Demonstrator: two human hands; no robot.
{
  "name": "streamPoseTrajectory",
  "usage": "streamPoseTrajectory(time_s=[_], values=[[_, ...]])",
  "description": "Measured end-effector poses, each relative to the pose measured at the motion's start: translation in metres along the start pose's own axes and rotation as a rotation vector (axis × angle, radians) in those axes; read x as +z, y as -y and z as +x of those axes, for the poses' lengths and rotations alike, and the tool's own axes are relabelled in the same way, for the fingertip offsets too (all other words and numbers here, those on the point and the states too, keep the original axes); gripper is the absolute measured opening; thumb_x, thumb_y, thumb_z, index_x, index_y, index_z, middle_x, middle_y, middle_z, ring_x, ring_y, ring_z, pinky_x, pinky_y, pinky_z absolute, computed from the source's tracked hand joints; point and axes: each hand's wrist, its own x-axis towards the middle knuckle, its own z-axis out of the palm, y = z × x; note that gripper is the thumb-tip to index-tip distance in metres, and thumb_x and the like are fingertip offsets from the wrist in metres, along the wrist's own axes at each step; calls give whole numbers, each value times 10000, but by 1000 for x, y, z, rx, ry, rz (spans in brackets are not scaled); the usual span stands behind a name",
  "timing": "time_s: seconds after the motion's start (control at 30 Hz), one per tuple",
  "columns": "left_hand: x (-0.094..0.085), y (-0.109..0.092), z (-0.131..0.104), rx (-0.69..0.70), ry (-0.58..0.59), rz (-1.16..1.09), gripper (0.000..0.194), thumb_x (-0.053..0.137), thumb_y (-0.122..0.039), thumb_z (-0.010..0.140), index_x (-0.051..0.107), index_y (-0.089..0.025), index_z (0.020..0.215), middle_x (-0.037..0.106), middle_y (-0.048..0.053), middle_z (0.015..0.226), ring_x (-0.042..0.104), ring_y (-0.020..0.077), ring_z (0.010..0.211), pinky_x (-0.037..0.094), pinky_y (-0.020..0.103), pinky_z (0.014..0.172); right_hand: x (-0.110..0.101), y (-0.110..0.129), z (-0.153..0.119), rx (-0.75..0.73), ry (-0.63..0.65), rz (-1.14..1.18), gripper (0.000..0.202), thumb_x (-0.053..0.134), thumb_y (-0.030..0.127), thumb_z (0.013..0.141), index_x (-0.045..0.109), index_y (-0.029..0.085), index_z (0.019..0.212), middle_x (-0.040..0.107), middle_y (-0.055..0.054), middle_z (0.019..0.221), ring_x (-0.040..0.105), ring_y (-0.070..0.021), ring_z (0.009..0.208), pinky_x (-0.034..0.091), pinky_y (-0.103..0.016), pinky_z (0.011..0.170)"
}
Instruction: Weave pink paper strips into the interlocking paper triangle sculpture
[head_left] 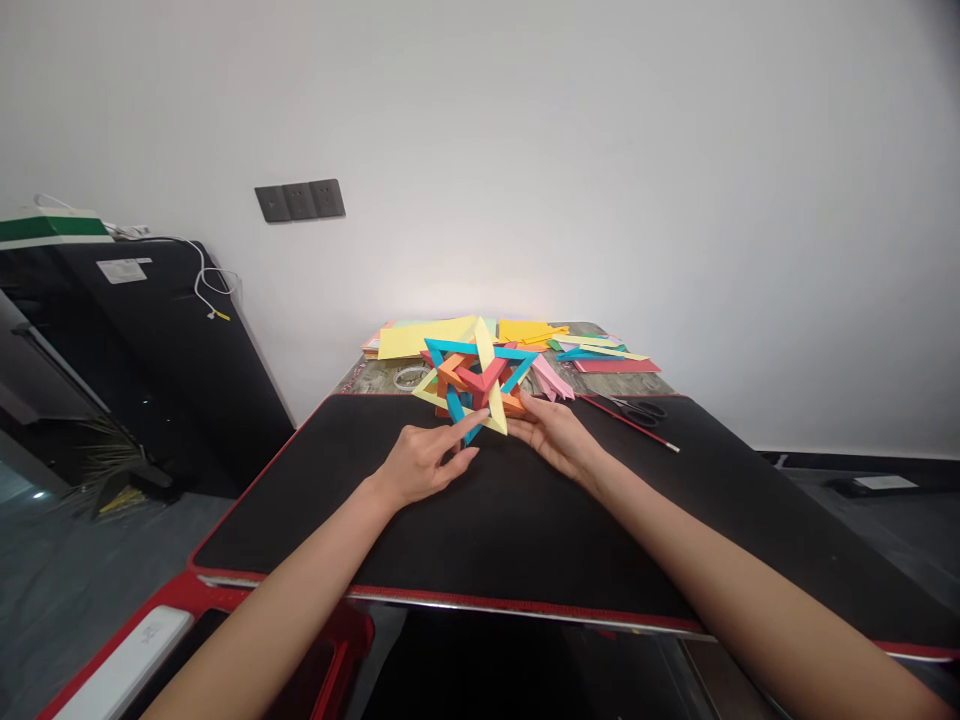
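Paper star looks largely interlocked, remainder unclear; right hand grips its right side, left hand, grip wide, touches near edge.

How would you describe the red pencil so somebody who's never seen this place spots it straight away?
Find the black mat with red edging, then look at its far part, beyond the right hand. The pencil lies there at a slant, its near end pale. Unlike the scissors beside it, with dark looped handles, it's one thin, straight red stick.
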Motion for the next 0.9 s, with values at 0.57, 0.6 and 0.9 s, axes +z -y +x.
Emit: streamPoseTrajectory(time_s=[0.57,0.6,0.9], values=[[-43,37,21,-785,-11,-636,906,789,-394,646,325,-251,1411,477,162,1377,619,324,1099,590,399,762,7,-10,-4,-154,126,-357,304,831,275,595,675,177,837,650,-74,1172,605,-268,1124,447,-392,1005],[-45,39,21,-790,13,-676,956,816,-373,613,315,-269,1421,457,149,1403,581,340,1157,583,403,792,6,-8,-3,-142,154,-385,304,823,250,595,665,179,844,620,-77,1219,598,-266,1136,455,-384,996],[-41,58,6,-717,4,-440,595,757,-336,710,523,-302,1256,548,58,1296,564,284,1173,493,401,965,-18,60,44,-196,-8,-1522,263,511,152,786,631,224,1009,688,-52,1094,644,-218,1037,497,-333,891]])
